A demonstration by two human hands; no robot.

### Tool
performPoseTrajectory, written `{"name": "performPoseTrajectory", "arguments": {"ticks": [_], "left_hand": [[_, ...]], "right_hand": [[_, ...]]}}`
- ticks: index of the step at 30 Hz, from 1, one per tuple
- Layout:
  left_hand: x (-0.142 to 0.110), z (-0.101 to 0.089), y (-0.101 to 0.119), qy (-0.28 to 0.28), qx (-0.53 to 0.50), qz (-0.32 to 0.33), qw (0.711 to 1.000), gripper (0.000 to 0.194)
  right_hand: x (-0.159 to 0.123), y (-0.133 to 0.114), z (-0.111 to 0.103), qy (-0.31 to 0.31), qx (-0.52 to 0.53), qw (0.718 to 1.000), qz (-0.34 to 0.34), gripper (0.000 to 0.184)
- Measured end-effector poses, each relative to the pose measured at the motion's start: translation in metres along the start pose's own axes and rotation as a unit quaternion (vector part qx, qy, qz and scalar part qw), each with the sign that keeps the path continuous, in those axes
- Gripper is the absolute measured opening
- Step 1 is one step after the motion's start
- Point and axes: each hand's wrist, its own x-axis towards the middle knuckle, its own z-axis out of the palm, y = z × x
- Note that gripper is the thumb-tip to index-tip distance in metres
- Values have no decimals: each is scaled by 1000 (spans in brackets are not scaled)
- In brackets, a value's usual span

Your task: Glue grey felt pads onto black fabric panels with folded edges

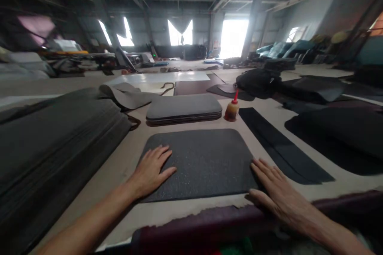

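Observation:
A dark grey speckled pad (pixel 203 161) with rounded corners lies flat on the table in front of me. My left hand (pixel 152 169) rests palm down on its left part, fingers stretched out. My right hand (pixel 277 193) lies flat at the pad's right near corner, fingers spread, touching its edge. Neither hand holds anything.
A stack of similar grey pads (pixel 184 109) sits beyond. A small glue bottle with a red tip (pixel 232 109) stands to its right. A long black strip (pixel 281 147) lies on the right. Large dark sheets (pixel 50 147) are piled at the left, more dark material (pixel 344 131) at the right.

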Motion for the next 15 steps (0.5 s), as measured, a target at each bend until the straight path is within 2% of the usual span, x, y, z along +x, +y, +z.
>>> {"name": "performPoseTrajectory", "arguments": {"ticks": [2, 5, 7, 9, 10, 15], "left_hand": [[-20, -3, -2, -13, -2, 4, 1000, 65], [-55, -9, -2, -39, 10, 30, 999, 67], [-78, -15, -2, -43, 29, 66, 996, 78], [-99, -20, -2, -23, 53, 106, 993, 93], [-108, -23, -1, -12, 64, 121, 991, 96], [-137, -39, 9, 25, 89, 146, 985, 86]], "right_hand": [[3, -4, -6, 12, 18, 1000, -19, 72], [10, -15, -15, -41, 61, 995, -73, 76], [13, -22, -22, -81, 82, 987, -113, 88], [12, -27, -30, -102, 92, 981, -140, 102], [10, -29, -34, -106, 95, 979, -146, 103], [3, -27, -46, -84, 121, 972, -181, 64]]}}
